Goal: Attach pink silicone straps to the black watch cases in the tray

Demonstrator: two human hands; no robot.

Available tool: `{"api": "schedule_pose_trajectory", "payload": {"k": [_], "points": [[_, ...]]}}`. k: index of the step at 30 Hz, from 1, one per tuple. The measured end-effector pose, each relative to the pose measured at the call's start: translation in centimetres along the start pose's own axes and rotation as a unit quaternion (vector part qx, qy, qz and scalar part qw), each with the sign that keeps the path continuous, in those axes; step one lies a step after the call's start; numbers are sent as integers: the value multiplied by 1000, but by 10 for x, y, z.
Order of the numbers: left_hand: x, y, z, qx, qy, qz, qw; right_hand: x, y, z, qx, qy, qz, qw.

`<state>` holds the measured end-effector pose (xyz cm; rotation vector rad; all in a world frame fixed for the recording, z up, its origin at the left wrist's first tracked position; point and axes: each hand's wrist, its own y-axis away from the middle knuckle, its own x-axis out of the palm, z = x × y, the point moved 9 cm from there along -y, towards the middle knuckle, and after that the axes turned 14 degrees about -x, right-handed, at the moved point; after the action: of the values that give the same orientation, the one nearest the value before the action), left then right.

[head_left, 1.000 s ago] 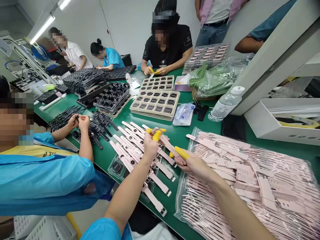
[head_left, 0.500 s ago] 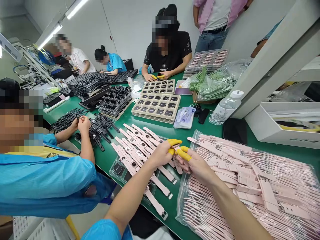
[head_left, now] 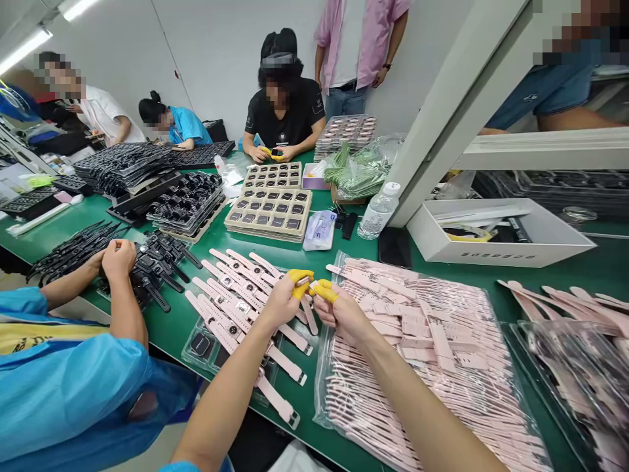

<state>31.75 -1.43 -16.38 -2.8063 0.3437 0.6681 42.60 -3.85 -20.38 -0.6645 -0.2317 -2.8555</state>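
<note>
Head view: a bag of pink straps (head_left: 320, 396) lies on the green table (head_left: 304, 406), loose pink straps heaped on top of it;
Left hand (head_left: 282, 303): raised near the bag's upper left edge; thumb and finger, in yellow covers (head_left: 301, 275), pinch a small pink piece (head_left: 304, 281);
Right hand (head_left: 343, 313): over that same edge of the bag; covered fingertips drawn together close to the piece; I cannot tell whether they grasp anything;
Pink piece: just beyond the bag's left edge, between the hands, mostly hidden by fingers;
Pink watches (head_left: 233, 331): left of the bag, laid side by side over a clear tray (head_left: 192, 362);
Bottle (head_left: 377, 215): upright beyond the bag, near a dark phone (head_left: 394, 249);
Co-worker in blue (head_left: 73, 393): well left of the bag, hands near black watches (head_left: 157, 262).
</note>
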Motion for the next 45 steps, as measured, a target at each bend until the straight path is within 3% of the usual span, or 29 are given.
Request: {"api": "schedule_pose_trajectory", "payload": {"k": [6,14,20,27,32,35,37,40,42,45], "points": [[8,2,-3,26,-34,46,998,10,3,0,15,11,60,998],[7,1,0,9,-29,17,999,10,0,0,-1,-46,13,999],[9,2,-4,2,-22,60,998,4,0,-2,4,-64,-13,998],[13,6,-3,28,-155,63,986,-4,1,-7,42,9,-12,999],[10,5,-6,28,-80,77,993,0,0,-5,40,16,15,999],[5,1,-8,13,-19,74,997,1,-5,8,-24,48,29,998],[-4,-3,-11,8,-17,57,998,-4,-9,25,-108,141,31,984],[-31,-10,-14,-6,-103,25,994,-6,-8,43,-190,332,56,922],[-52,-14,-12,-38,-200,19,979,-5,-7,44,-185,419,86,885],[-81,-14,-8,-75,-385,34,919,1,-4,40,-158,507,128,838]]}}
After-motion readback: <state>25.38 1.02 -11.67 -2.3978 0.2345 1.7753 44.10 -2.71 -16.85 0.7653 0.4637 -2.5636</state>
